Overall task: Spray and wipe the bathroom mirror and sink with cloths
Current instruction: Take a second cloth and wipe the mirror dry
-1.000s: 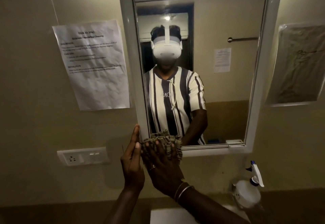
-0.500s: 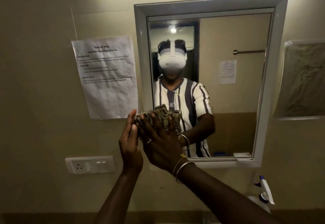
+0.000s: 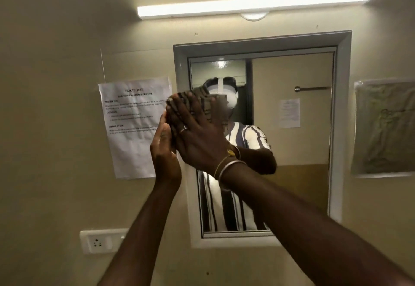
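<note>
1. Right hand (image 3: 197,137) is flat, fingers spread and straight, pressing a bunched striped cloth (image 3: 202,100) onto the mirror (image 3: 292,150). It sits on the upper left of the glass, close to the left frame edge.
2. Left hand (image 3: 165,150) is edge-on just beside the right one, fingers straight and upright, touching the cloth's left side. It is not curled round anything as far as visible.
3. Step in hand, my read: wiping the mirror, both hands on one cloth.
4. Done so far: can't tell if the glass is sprayed, as no droplets or wet streaks are readable in this dim light. The glass right of the hands gives a clear reflection, but wiped versus unwiped is not decidable.
5. Left to do, likely: the right half and lower part of the mirror, then the sink, which is out of view. The mirror part looks underway; the sink part can't be judged.
6. Around: a paper notice (image 3: 134,128) is on the wall left of the mirror, a wall socket (image 3: 98,242) is below it, and a tube light (image 3: 253,4) is above the mirror.
</note>
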`<state>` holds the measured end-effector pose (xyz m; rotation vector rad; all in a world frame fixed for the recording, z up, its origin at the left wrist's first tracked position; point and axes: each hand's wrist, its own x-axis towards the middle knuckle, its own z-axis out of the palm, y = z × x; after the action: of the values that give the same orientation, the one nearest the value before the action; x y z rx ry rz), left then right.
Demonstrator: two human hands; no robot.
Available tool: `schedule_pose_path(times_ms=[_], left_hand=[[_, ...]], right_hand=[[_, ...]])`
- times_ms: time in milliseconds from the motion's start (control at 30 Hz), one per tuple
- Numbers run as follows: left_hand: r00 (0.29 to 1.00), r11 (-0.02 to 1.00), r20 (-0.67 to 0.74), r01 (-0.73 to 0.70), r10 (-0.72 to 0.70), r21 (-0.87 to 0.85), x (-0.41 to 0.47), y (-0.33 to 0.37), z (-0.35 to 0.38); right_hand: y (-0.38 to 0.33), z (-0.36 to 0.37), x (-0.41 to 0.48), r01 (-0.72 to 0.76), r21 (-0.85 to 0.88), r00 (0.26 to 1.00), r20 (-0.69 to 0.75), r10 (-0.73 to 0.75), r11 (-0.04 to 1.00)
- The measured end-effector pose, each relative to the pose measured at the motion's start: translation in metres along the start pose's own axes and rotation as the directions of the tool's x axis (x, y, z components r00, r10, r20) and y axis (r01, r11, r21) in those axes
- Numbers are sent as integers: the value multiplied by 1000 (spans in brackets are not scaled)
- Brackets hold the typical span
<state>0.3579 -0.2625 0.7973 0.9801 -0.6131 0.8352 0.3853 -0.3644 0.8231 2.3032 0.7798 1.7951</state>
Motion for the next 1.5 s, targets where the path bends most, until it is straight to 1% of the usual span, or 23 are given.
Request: schedule_pose_path(times_ms=[133,233,300,433,533,600,633,733,800,833,933,967,1067,1267,1300,1367,1400,1433,1500], left_hand=[[999,1000,-27,-24,24,-4,11,4,19],[995,999,-93,-35,37,22,14,4,28],[991,995,-117,-58,67,79,13,3,30],[987,970,-102,-102,127,219,10,-2,30],[984,949,-69,-137,163,285,5,0,33],[984,942,-64,-141,168,304,6,1,35],[986,951,-59,-131,153,281,7,0,37],[988,946,-27,-137,152,293,14,-3,39],[993,959,-27,-107,119,263,15,-6,40],[991,953,-36,-113,128,281,17,-10,40],[965,863,-23,-223,261,453,21,-20,33],[962,854,-17,-233,272,465,21,-23,31],[977,908,-37,-181,210,378,19,-26,29],[972,899,-83,-170,221,404,13,-30,33],[978,919,-89,-142,187,367,14,-30,33],[993,980,-90,-59,78,192,15,-27,35],[995,989,-87,-45,57,143,13,-26,37],[993,984,-97,-56,73,167,12,-27,36],[978,924,-96,-142,188,356,8,-33,34]], right_hand=[[18,-10,45,-9,-58,999,-52,6,998],[32,-17,71,7,-98,997,-76,-14,995],[40,-23,82,23,-125,996,-77,-33,992],[56,-31,89,77,-161,994,-70,-89,984],[71,-39,85,89,-163,993,-67,-101,983],[86,-45,81,45,-152,996,-74,-57,987],[95,-48,78,20,-151,996,-78,-32,988],[123,-56,64,-12,-201,996,-83,-5,980],[143,-62,53,-32,-236,996,-85,12,971],[154,-66,47,-49,-248,995,-91,27,967],[184,-75,29,-101,-283,992,-108,73,954],[192,-78,23,-112,-292,990,-113,82,950],[214,-85,9,-149,-296,984,-135,113,944],[253,-96,-18,-276,-308,956,-183,228,911],[259,-98,-22,-285,-303,954,-186,236,909],[269,-103,-29,-308,-279,946,-190,262,909],[273,-106,-33,-328,-268,940,-190,284,906],[276,-107,-36,-351,-258,932,-188,310,900],[278,-107,-46,-392,-234,916,-185,355,889]])
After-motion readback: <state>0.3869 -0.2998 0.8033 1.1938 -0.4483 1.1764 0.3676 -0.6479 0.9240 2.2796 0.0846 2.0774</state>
